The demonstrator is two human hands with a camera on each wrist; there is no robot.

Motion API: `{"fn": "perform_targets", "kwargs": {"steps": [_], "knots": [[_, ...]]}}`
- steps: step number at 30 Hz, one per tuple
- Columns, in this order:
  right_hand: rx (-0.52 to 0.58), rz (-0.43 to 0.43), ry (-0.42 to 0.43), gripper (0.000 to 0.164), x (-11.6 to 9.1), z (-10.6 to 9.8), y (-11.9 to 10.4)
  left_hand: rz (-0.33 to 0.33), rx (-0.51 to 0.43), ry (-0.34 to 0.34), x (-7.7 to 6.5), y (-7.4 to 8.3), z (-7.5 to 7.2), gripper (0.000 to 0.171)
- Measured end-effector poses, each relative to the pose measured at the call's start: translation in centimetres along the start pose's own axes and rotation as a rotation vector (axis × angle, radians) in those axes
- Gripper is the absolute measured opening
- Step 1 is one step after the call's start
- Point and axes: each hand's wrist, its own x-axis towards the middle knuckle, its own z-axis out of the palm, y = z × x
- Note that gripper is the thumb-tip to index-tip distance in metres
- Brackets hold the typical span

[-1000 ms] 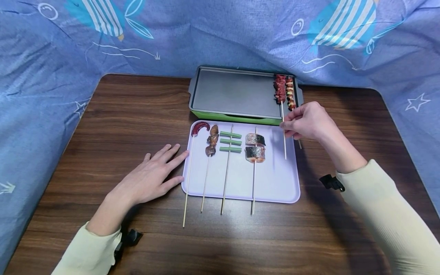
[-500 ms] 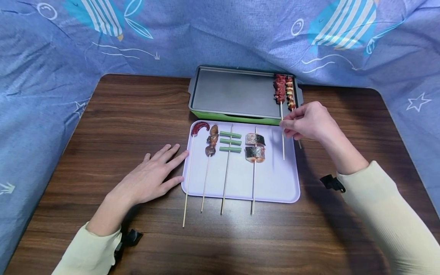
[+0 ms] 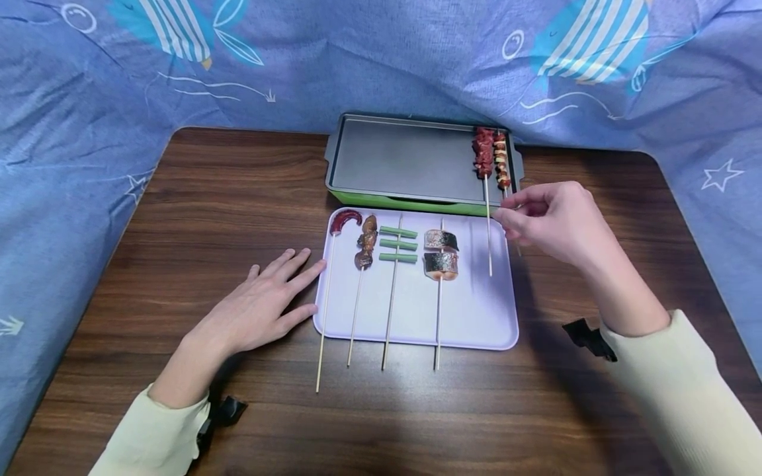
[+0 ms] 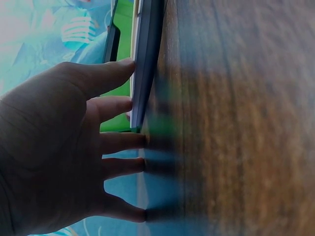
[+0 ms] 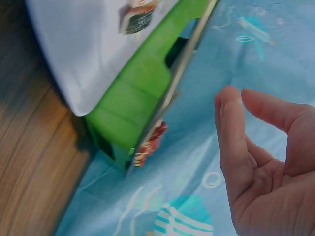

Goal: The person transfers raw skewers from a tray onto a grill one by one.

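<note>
My right hand is beside the stick of a red meat skewer. In the right wrist view, that hand holds nothing, with a small gap between thumb and forefinger. The meat skewer lies on the right end of a black griddle, its stick hanging over the front edge. Right of it lies a skewer of small brown, white and green pieces, partly hidden by the hand. My left hand rests with fingers spread, fingertips at the left rim of a lilac tray.
On the tray lie a curved dark red skewer, a brown meat skewer, a green bean skewer and a fish skewer. Their sticks overhang its front edge. A blue fish-patterned cloth hangs behind the wooden table.
My right hand has let go of the red meat skewer's stick and drawn back a little to the right. The stick's lower end shifted slightly left. My left hand has stayed still.
</note>
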Motion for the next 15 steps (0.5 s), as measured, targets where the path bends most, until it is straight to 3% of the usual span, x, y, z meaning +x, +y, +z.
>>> {"fn": "perform_targets", "kwargs": {"steps": [8, 15], "knots": [[-0.155, -0.090, 0.082, 0.028, -4.0, 0.9, -1.4, 0.005, 0.002, 0.001, 0.1, -0.1, 0.0, 0.071], [-0.218, -0.175, 0.012, 0.020, -6.5, 2.5, -1.6, 0.008, 0.001, -0.003, 0.1, -0.1, -0.4, 0.071]]}}
